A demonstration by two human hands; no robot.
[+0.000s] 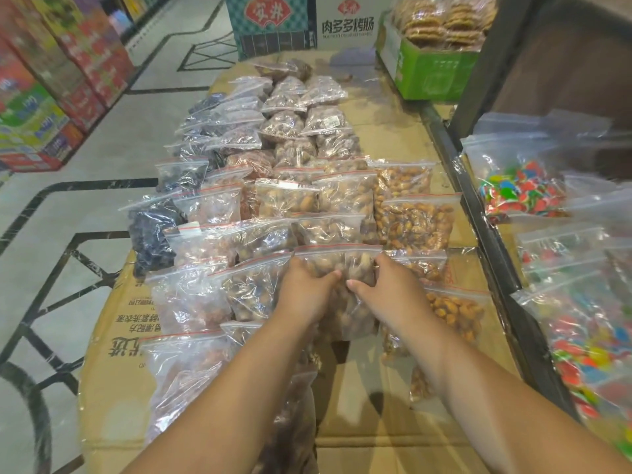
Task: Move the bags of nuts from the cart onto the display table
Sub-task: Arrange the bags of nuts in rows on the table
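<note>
Both hands grip one clear zip bag of nuts (342,265). The left hand (302,290) clasps its left side and the right hand (393,289) its right side, with fingers curled round the edges and thumbs laid across the front, their tips nearly meeting. The bag is on the bench (393,439), which is covered in flattened cardboard. Its lower part overlaps other bags near the wrists; whether it rests fully or is slightly lifted is hard to tell.

Beyond the fingertips, rows of similar bags (287,196) run away from the hands in overlapping lines. Just right of the right hand lies a bag of orange-brown nuts (458,313). Left of the left hand sit more nut bags, and farther left, at the bench's edge, are bags of dark fruit (150,234).

Well to the right of the right hand, past a dark frame (477,213), lie bags of coloured sweets (523,191). Far ahead of both hands stand a green box (434,77) and a white carton (345,22).
</note>
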